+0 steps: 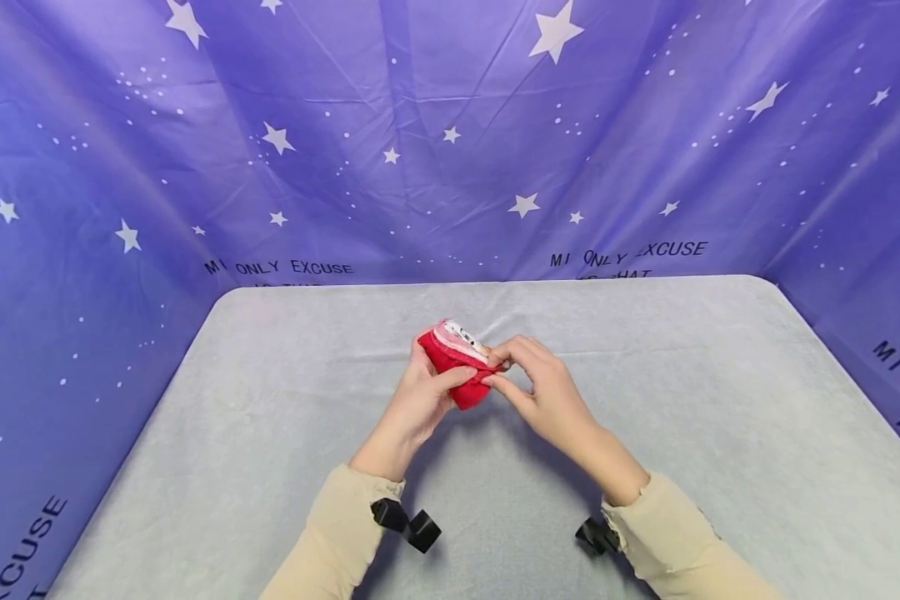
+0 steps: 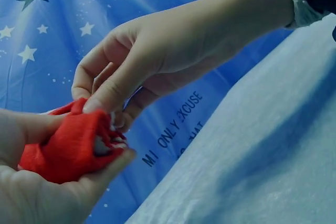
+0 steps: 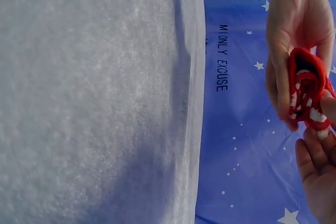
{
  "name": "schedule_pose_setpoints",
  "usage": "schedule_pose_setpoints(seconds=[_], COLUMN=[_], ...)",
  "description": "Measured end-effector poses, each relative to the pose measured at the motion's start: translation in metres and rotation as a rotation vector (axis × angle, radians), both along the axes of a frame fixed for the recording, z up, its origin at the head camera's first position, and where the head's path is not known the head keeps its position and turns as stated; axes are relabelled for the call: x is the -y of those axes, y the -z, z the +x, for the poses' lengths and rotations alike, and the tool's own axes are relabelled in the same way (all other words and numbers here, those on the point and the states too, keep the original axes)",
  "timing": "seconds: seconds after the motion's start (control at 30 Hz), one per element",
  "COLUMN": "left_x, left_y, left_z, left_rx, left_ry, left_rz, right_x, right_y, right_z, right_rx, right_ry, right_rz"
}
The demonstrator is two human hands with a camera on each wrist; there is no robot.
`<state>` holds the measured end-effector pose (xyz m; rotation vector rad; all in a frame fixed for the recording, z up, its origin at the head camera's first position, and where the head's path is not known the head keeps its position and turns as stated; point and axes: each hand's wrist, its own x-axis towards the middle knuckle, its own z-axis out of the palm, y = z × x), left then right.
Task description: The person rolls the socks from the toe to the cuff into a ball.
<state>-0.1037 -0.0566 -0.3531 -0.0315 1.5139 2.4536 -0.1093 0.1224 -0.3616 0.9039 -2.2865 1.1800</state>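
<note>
Sock bundle held between two grips above the tabletop

Red sock bundle (image 1: 457, 360) sits raised over the grey tabletop (image 1: 270, 467), cupped in the left hand (image 1: 418, 402), whose thumb and fingers curl round its lower red part. The right hand (image 1: 543, 387) pinches the bundle's near edge, just to the right of the left grip. Its long axis runs from the left palm toward the right fingertips, white-patterned cuff uppermost.

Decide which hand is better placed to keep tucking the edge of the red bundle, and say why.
Probably the right hand: its fingertips pinch the patterned edge of the red sock bundle, free to work it. The left hand is wrapped around the bundle's body, acting as the support above the grey table cover.
</note>
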Motion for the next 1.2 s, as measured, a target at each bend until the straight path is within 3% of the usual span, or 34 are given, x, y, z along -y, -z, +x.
schedule_pose_setpoints(seconds=[0.17, 0.33, 0.57, 0.73, 0.97, 1.2], left_x=[-0.001, -0.002, -0.006, -0.004, 0.006, 0.012], left_y=[0.004, -0.002, -0.014, -0.016, -0.007, -0.003], left_z=[-0.003, -0.005, 0.002, 0.003, -0.001, 0.001], left_rx=[0.001, 0.024, 0.049, 0.061, 0.027, -0.077], left_ry=[-0.087, -0.163, -0.085, -0.075, -0.071, 0.04], left_rz=[0.03, 0.106, 0.279, 0.222, 0.12, 0.032], right_x=[0.0, 0.001, 0.004, 0.003, -0.002, -0.001], right_y=[-0.002, -0.005, 0.0, 0.005, 0.008, 0.004], right_z=[0.002, 0.007, 0.007, 0.004, 0.01, 0.006], right_rx=[0.018, -0.01, 0.016, 0.075, 0.278, 0.634], right_ry=[-0.037, -0.057, -0.019, -0.039, -0.15, -0.089], right_rz=[0.012, -0.015, -0.185, -0.28, -0.341, -0.477])
